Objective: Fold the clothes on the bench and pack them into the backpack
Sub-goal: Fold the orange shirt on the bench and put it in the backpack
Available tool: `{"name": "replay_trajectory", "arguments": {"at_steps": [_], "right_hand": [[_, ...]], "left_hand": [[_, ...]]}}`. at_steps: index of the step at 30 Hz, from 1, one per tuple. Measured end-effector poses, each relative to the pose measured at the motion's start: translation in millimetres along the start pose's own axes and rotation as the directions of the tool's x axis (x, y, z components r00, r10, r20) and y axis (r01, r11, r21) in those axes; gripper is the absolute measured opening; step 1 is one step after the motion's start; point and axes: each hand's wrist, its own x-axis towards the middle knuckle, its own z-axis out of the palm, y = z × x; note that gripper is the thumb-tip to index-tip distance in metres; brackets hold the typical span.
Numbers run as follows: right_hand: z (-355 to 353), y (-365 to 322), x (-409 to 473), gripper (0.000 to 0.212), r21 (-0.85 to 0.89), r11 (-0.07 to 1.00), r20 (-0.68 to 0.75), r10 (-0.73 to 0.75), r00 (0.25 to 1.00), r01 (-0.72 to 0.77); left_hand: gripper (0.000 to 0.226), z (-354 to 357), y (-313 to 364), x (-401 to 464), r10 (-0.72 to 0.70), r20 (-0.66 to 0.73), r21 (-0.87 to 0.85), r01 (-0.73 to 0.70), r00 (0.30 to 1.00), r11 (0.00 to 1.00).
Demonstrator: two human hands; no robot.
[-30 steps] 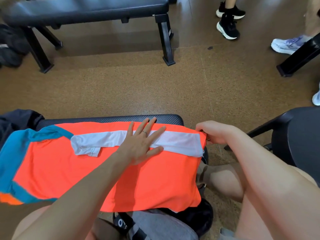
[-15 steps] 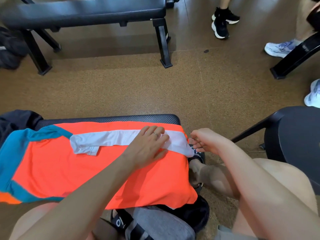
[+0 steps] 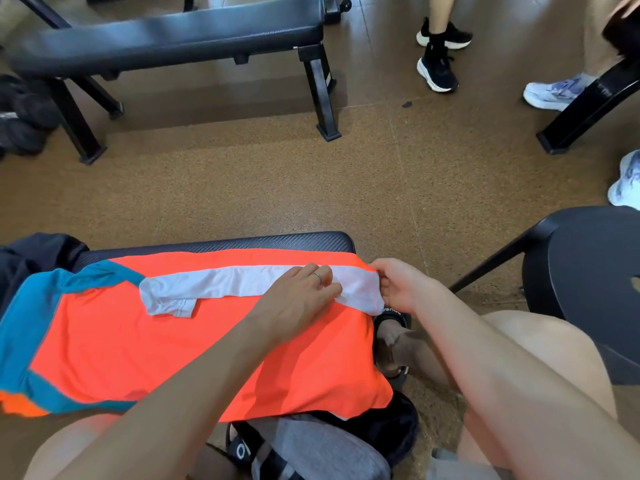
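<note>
An orange shirt (image 3: 180,348) with teal sleeves lies spread over the black bench (image 3: 242,242) in front of me, a white strip (image 3: 221,284) folded along its far side. My left hand (image 3: 304,299) lies on the strip's right part with fingers curled on the cloth. My right hand (image 3: 398,289) pinches the shirt's right end at the bench's edge. A grey and black backpack (image 3: 318,448) sits on the floor under the bench's near side, partly hidden by the shirt.
A dark garment (image 3: 31,254) lies at the bench's left end. A second black bench (image 3: 166,43) stands across the cork floor. A black chair (image 3: 588,271) is at my right. Other people's shoes (image 3: 438,69) stand at the far right.
My left hand's spread fingers have curled and gathered the white strip. My right hand has drawn the shirt's right end inward, so the strip now slants down at that edge.
</note>
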Motion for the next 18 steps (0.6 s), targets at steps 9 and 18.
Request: {"name": "replay_trajectory", "arguments": {"at_steps": [9,18], "right_hand": [[5.9,1.2,6.0,0.022,0.105,0.991,-0.187,-0.057,0.981,0.078],[4.7,-2.5,13.7,0.020,0.060,0.993,-0.247,-0.088,0.965,0.106]], "left_hand": [[0.010,3.1,0.3,-0.3,0.028,-0.025,0.017,-0.028,0.999,0.999],[0.004,4.9,2.0,1.2,0.014,-0.057,0.009,-0.014,0.998,1.000]]}}
